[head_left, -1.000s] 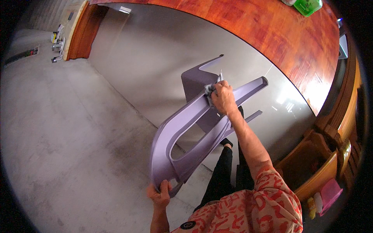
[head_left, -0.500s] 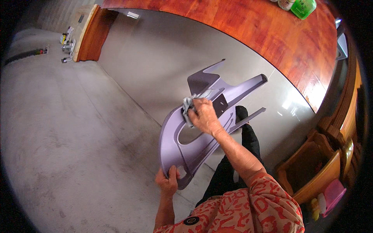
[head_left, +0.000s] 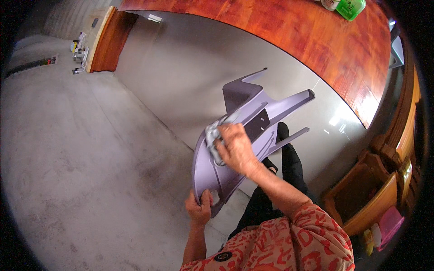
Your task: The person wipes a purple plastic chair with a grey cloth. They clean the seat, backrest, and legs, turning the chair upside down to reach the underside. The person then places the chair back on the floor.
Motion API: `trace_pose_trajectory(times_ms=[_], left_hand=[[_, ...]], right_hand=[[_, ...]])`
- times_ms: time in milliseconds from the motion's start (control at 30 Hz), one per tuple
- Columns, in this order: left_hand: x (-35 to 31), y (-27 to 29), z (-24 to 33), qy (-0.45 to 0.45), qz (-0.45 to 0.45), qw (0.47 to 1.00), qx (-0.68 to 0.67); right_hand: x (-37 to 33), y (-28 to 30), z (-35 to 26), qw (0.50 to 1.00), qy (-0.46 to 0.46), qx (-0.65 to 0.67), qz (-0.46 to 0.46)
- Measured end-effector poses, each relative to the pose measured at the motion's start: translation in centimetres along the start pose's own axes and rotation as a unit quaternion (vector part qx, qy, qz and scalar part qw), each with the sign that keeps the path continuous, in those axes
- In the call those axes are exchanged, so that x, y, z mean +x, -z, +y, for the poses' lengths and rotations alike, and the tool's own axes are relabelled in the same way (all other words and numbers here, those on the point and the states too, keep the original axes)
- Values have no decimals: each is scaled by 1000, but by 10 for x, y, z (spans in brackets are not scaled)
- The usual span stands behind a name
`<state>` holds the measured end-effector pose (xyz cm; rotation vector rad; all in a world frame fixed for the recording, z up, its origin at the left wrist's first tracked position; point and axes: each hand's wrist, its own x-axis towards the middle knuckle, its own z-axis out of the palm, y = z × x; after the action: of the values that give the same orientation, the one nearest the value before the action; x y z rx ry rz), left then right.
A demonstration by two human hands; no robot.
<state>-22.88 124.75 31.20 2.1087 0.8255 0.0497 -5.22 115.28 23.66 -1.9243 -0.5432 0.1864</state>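
A purple plastic chair (head_left: 204, 174) is tilted in front of me, its backrest toward me and its legs pointing away to the upper right. My left hand (head_left: 199, 208) grips the near end of the backrest, thumb over the edge by a small cut-out. Bunched in my right hand (head_left: 238, 147) is a grey cloth (head_left: 213, 136), pressed against the chair's backrest. That hand and the cloth cover much of the large opening there. Part of the cloth is blurred.
A glossy reddish wooden table (head_left: 271, 31) spans the far side, with a green bottle (head_left: 351, 8) on it. At right stands a wooden chair (head_left: 361, 194), near a pink item (head_left: 390, 226). Grey floor (head_left: 90, 171) lies to the left.
My right hand and the cloth have slid down along the backrest toward my left hand. The chair has shifted slightly to the right, with my left hand still gripping it.
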Motion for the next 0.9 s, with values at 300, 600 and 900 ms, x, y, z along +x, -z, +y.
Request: trace_pose_trajectory(times_ms=[300,600,900], left_hand=[[-5,-5,5,27,3,1000,-10],[6,-10,9,25,-6,995,-101],[24,-14,2,-79,67,993,-63]], right_hand=[[19,0,109,972,-144,-181,49],[19,-4,33,997,-46,-59,-33],[-45,-7,-54,996,89,14,22]])
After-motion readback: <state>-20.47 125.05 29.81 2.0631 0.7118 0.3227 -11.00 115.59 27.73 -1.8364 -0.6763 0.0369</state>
